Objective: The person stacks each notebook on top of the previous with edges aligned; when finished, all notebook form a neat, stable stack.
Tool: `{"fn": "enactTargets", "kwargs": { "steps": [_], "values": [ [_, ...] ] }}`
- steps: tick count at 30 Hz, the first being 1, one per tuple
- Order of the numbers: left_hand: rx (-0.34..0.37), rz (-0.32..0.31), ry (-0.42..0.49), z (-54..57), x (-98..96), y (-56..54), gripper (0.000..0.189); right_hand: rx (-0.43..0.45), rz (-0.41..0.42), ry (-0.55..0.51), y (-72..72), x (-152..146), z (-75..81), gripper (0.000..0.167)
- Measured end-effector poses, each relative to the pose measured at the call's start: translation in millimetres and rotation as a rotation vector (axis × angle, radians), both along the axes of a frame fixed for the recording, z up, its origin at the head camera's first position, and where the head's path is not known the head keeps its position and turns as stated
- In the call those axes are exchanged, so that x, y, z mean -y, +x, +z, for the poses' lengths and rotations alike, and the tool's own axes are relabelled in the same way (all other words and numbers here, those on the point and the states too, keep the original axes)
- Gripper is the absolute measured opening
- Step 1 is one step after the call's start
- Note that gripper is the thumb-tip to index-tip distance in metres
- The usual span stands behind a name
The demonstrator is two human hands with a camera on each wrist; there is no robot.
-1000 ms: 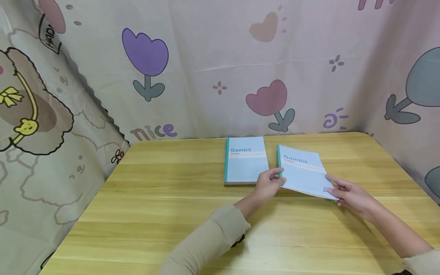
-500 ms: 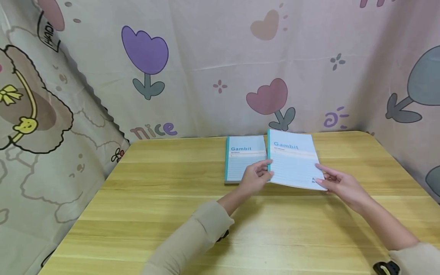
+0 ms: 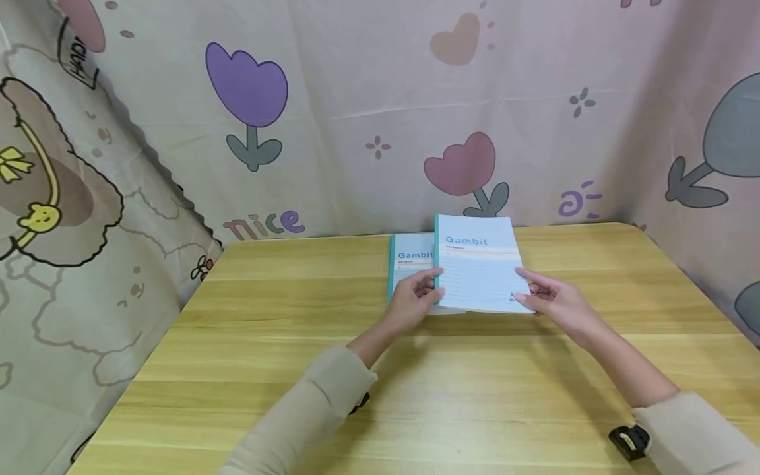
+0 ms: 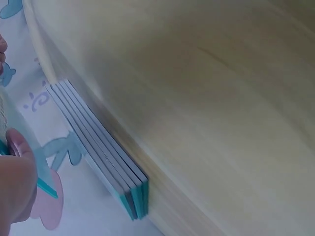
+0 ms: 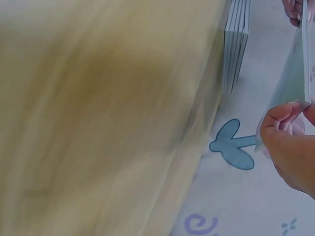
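Observation:
A light-blue "Gambit" notebook (image 3: 479, 267) with a teal spine is held up by both hands, its cover facing me. My left hand (image 3: 411, 298) pinches it at the lower spine edge, while my right hand (image 3: 561, 305) pinches the lower right corner. Behind and below it lies a stack of matching notebooks (image 3: 410, 277), partly hidden by the held one. Both wrist views show a gap between that stack (image 4: 98, 142) and the raised notebook (image 5: 295, 73). Several teal spines show in the left wrist view.
The stack lies near the back edge of a wood-grain table (image 3: 285, 369). A printed curtain (image 3: 356, 79) with flowers hangs right behind that edge and along both sides. A black wrist strap (image 3: 631, 442) shows at the right sleeve.
Both hands have carried the notebook left and further up in the head view, levelling its tilt. It now overlaps the stack, where earlier it was to the right of it.

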State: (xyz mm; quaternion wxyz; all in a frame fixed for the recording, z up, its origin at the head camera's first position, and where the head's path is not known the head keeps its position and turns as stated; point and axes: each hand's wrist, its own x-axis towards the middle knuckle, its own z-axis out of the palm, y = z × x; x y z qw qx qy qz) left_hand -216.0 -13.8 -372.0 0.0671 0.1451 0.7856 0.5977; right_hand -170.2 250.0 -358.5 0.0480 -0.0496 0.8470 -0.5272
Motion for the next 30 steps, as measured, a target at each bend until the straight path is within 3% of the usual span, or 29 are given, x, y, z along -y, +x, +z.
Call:
{"fn": "enactTargets", "kwargs": {
  "steps": [13, 23, 30],
  "values": [
    [-0.067, 0.008, -0.100, -4.2, 36.3, -14.2, 0.037, -0.010, 0.036, -0.042, -24.8, 37.0, 3.6, 0.060],
    [-0.093, -0.015, -0.161, -11.1, 62.0, -24.9, 0.039, -0.068, 0.017, 0.006, -46.4, 62.8, -11.9, 0.054],
    [-0.119, -0.036, -0.286, -17.0, 71.4, -31.9, 0.042, -0.094, 0.023, 0.049, -58.0, 74.7, -27.1, 0.051]
  ]
}}
